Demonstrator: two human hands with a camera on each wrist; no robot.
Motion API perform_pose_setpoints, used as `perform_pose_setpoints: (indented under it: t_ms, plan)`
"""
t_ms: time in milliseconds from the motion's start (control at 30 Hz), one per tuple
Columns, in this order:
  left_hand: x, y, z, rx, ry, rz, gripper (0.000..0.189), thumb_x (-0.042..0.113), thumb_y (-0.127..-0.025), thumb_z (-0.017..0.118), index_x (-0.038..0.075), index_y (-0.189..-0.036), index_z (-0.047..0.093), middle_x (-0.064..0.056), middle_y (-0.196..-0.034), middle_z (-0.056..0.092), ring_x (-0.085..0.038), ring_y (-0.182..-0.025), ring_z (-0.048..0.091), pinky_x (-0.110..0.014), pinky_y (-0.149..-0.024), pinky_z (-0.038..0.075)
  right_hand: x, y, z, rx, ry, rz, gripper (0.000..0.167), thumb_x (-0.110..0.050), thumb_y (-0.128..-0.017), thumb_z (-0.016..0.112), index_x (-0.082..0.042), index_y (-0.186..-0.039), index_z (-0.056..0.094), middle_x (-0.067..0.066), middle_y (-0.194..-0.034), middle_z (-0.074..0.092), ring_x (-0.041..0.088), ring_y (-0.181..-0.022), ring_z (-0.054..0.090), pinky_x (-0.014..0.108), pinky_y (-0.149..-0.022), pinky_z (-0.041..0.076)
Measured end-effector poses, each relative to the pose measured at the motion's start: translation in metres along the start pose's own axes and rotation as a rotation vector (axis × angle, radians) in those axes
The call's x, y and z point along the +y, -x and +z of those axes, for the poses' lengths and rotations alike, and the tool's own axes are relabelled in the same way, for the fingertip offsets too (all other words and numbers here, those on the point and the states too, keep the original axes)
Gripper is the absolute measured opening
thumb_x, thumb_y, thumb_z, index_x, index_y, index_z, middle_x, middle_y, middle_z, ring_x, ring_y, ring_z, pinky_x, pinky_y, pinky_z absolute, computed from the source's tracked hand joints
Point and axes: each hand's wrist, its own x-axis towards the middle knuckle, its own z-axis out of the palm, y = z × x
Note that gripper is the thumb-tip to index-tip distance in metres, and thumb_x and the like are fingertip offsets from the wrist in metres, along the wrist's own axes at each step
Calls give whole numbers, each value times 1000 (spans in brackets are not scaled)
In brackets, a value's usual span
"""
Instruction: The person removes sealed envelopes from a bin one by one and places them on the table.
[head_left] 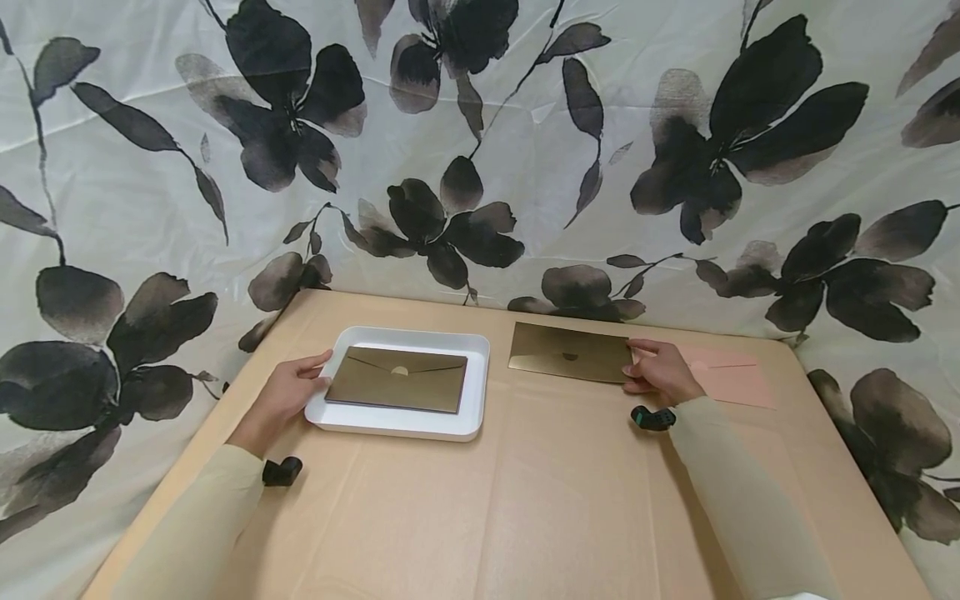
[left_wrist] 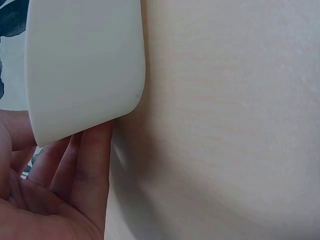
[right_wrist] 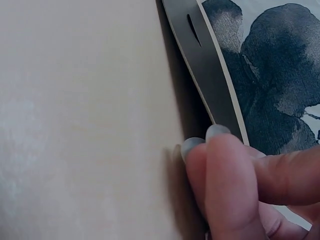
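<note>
A white tray (head_left: 473,385) stands on the table, left of the middle. Inside it lies a gold envelope (head_left: 397,387) with its flap side up. My left hand (head_left: 279,398) grips the tray's left end; in the left wrist view, fingers of that hand (left_wrist: 65,185) touch the tray's outer wall (left_wrist: 85,60). To the right, my right hand (head_left: 663,372) pinches the right end of a second gold envelope (head_left: 564,353). The right wrist view shows this envelope (right_wrist: 205,60) tilted off the table, bending slightly. A pink envelope (head_left: 738,382) lies partly behind the right hand.
The wooden table (head_left: 480,517) ends at the back against a white cloth (head_left: 540,150) with dark flowers. Small dark devices (head_left: 282,472) are worn on both wrists. Bare tabletop lies between the arms, in front of the tray.
</note>
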Motion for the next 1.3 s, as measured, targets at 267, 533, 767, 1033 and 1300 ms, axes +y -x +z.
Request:
perform_pose_setpoints:
  t_ms: [267, 533, 767, 1033, 1300]
  plan:
    - [2, 0, 0, -1, 4, 0, 61, 8, -105, 54, 9, -162, 33, -28, -164, 36, -49, -152, 36, -59, -121, 38, -1, -1, 0, -1, 52, 16, 70, -3, -99, 60, -7, -164, 33, 32, -163, 33, 9, -58, 71, 26, -64, 64]
    - [0, -1, -1, -5, 25, 8, 61, 6, -105, 54, 8, -162, 34, -30, -161, 39, -49, -150, 40, -59, -120, 40, -4, -1, 0, 9, 137, -9, 67, -7, -98, 64, -4, -160, 39, 22, -116, 66, 11, -55, 70, 28, -61, 64]
    - [0, -2, -1, -3, 12, -5, 61, 7, -105, 54, 9, -162, 33, -30, -162, 38, -49, -151, 38, -59, -121, 39, -10, 0, -1, -27, 166, -18, 65, -5, -96, 65, -3, -158, 43, 1, -70, 65, 12, -45, 60, 31, -54, 60]
    - [0, 1, -4, 2, 8, -18, 61, 8, -105, 55, 10, -162, 34, -30, -163, 36, -50, -152, 35, -60, -122, 37, -13, -1, -2, -29, 321, -37, 63, -6, -94, 67, -3, -154, 49, 6, -77, 71, 15, -46, 62, 31, -52, 59]
    - [0, -1, -3, -1, 6, -24, 62, 10, -105, 56, 11, -162, 33, -29, -165, 34, -49, -154, 33, -60, -123, 36, -20, 4, -6, 30, 302, -53, 60, -9, -93, 67, 2, -150, 52, 12, -90, 75, 15, -52, 67, 31, -55, 61]
